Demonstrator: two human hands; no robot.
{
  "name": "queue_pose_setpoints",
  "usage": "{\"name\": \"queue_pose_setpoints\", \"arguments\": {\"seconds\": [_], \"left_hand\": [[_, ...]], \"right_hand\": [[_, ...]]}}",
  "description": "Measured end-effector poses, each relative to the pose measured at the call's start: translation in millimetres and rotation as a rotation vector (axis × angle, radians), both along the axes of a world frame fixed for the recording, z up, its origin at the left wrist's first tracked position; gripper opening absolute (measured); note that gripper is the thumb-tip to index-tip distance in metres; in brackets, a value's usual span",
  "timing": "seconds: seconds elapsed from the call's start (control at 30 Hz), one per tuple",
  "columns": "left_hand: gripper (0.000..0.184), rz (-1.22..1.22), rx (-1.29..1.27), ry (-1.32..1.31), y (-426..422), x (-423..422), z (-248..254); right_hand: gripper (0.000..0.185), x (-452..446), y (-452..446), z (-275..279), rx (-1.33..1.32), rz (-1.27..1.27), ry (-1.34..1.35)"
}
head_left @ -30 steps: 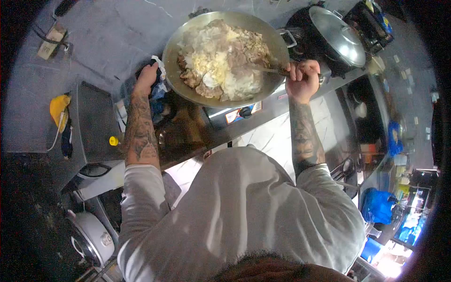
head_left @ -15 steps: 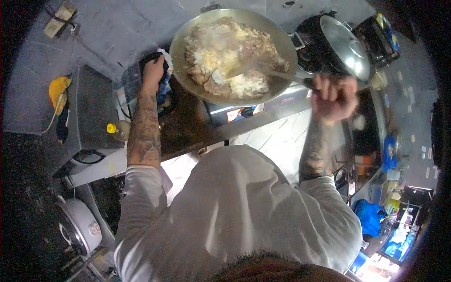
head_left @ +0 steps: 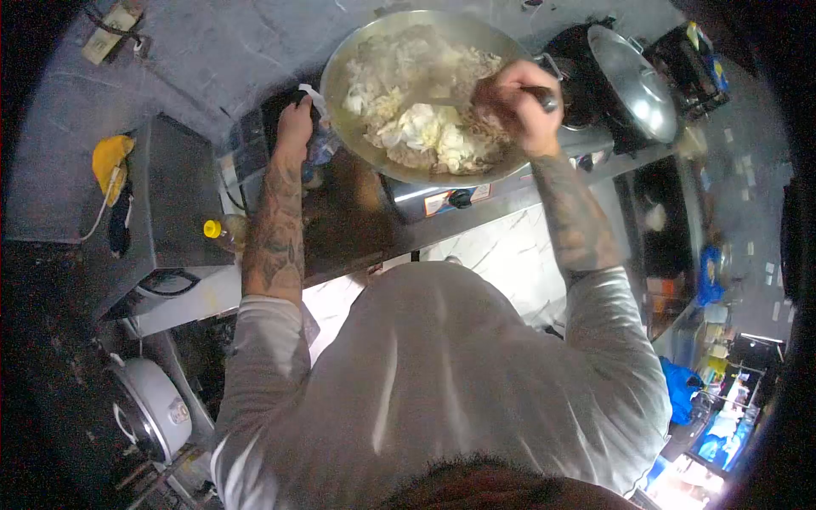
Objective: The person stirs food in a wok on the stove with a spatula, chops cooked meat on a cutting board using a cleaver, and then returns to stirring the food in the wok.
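A wide metal wok [head_left: 340, 140] is filled with steaming pale and brown chopped food [head_left: 425, 136]. My right hand [head_left: 529, 110] reaches over its right side, wrapped round the dark handle of a spatula [head_left: 442, 100]. The spatula's metal end points left into the food, and its blade is partly buried. At the wok's left edge, my left hand [head_left: 295, 127] is closed on a dark and white cloth [head_left: 313, 95]. Whether a wok handle lies under that cloth is hidden.
The wok stands on a stove [head_left: 459, 200] with a front knob. Right of it is a dark pot with a tilted metal lid [head_left: 633, 83]. A yellow-capped bottle [head_left: 223, 229] is by my left forearm. A rice cooker [head_left: 157, 408] sits lower left.
My right hand has moved left with the spatula, from outside the wok's right edge to over the food. Food is shifted about in the wok. My left hand keeps its grip.
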State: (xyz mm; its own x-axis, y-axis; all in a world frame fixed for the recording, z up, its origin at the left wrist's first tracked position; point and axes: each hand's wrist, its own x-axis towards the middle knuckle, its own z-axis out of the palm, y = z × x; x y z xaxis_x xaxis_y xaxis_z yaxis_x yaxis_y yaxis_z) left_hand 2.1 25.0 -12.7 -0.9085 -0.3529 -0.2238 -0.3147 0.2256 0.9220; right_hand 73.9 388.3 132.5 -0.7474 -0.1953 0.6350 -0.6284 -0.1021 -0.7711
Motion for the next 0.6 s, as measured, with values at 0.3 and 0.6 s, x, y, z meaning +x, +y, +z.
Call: {"name": "queue_pose_setpoints", "arguments": {"seconds": [0.3,0.6], "left_hand": [[0.046,-0.023,0.075,-0.022,8.6,9.2,12.9],[0.056,-0.04,0.133,-0.123,20.7,34.8,39.4]], "right_hand": [[0.011,26.0,54.9,51.7,-0.381,0.08,-0.137],[0.012,82.2,56.9,24.2,-0.512,0.042,-0.052]]}}
